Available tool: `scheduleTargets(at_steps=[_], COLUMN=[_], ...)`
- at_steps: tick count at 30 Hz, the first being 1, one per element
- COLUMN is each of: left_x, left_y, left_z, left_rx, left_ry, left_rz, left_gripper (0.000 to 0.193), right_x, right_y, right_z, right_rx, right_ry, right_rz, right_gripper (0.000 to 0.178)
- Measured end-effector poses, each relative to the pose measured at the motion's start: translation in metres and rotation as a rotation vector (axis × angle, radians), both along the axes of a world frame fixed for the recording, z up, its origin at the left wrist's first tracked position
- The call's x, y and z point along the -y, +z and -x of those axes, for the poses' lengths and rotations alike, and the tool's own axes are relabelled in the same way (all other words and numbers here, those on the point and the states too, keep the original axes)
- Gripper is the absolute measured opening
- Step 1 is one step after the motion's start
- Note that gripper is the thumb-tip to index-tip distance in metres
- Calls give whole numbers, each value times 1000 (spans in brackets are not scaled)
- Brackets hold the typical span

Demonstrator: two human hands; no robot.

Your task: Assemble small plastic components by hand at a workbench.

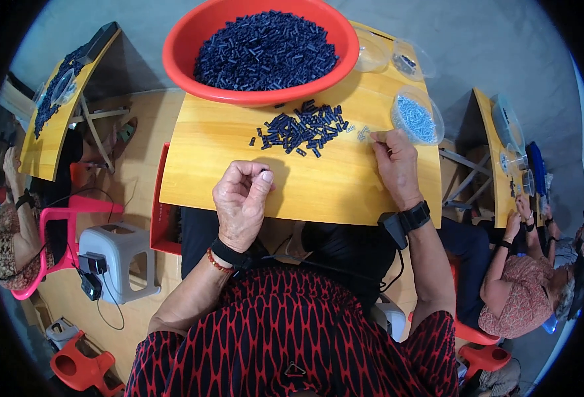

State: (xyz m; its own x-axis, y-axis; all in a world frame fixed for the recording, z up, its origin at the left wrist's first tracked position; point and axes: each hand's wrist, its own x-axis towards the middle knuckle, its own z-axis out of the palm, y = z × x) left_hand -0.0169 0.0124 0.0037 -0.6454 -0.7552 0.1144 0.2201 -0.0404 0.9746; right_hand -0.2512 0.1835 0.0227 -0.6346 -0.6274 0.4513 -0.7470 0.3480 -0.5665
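My left hand [244, 192] is closed in front of the dark heap, thumb against curled fingers. A bit of a small black plastic piece shows at its fingertips; the rest is hidden. My right hand [398, 162] reaches down to the table with thumb and fingertips together, beside a few small pale pieces [363, 133]. Whatever it pinches is too small to make out. Between and beyond the hands lies a loose heap of short black plastic pieces [298, 129]. Past my right hand stands a clear round tub [439, 126] of small light-blue pieces [415, 118].
A big red basin [259, 97] full of black pieces [265, 53] stands at the table's far side. Clear containers [373, 54] sit at the far right corner of the yellow table [331, 192]. A grey stool [116, 258] is at left. People work at tables on both sides.
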Motion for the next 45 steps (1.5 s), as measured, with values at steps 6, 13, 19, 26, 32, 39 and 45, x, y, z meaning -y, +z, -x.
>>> scheduleTargets(at_steps=[6, 13, 19, 26, 32, 39, 45], left_x=[2, 2, 3, 6, 8, 9, 10], left_y=[-3, -2, -2, 2, -2, -3, -6], left_z=[-3, -4, -3, -4, -4, -5, -7], left_rx=[20, 24, 33, 49, 49, 24, 18], left_ry=[-33, -61, -78, -157, -178, -165, -171], left_rz=[17, 1, -10, -18, 59, 6, -24], left_gripper=[10, 11, 13, 15, 15, 16, 17], right_x=[7, -5, -8, -9, -8, 17, 37], right_y=[0, 1, 7, 14, 11, 27, 28], right_z=[1, 1, 0, 7, -18, -57, -76], right_rx=[67, 97, 323, -6, 596, 890, 1005], right_ry=[103, 48, 28, 142, 85, 301, 413], right_rz=[-44, -111, 11, -238, 26, 322, 397], right_gripper=[10, 11, 9, 9, 7, 14, 17])
